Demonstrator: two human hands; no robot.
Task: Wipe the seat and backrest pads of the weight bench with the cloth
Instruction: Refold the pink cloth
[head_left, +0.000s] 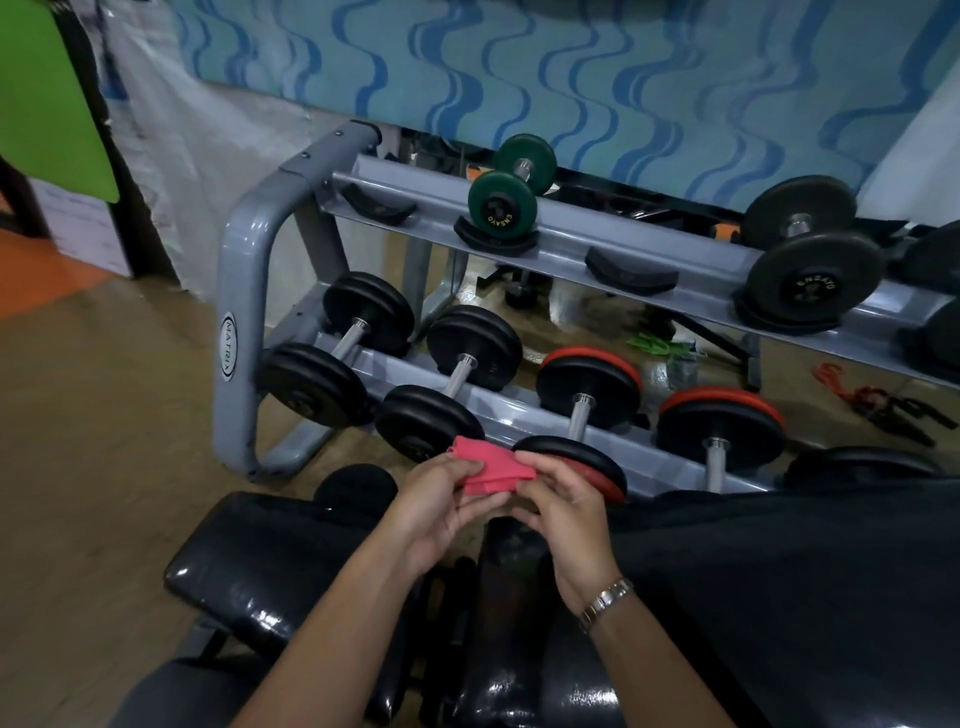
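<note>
A folded red cloth (491, 466) is held in the air between both hands, above the bench. My left hand (441, 506) pinches its left and lower edge. My right hand (563, 512), with a metal watch on the wrist, grips its right edge. Below them lies the glossy black seat pad (260, 566) of the weight bench at lower left. A larger black pad (779, 597), the backrest, fills the lower right. A dark gap with frame parts runs between the two pads under my hands.
A grey two-tier dumbbell rack (244, 322) stands right behind the bench, with several black and red dumbbells (587, 384) below and a green one (511, 187) on top. Brown floor (93, 415) lies to the left. A blue wavy panel (571, 67) hangs behind.
</note>
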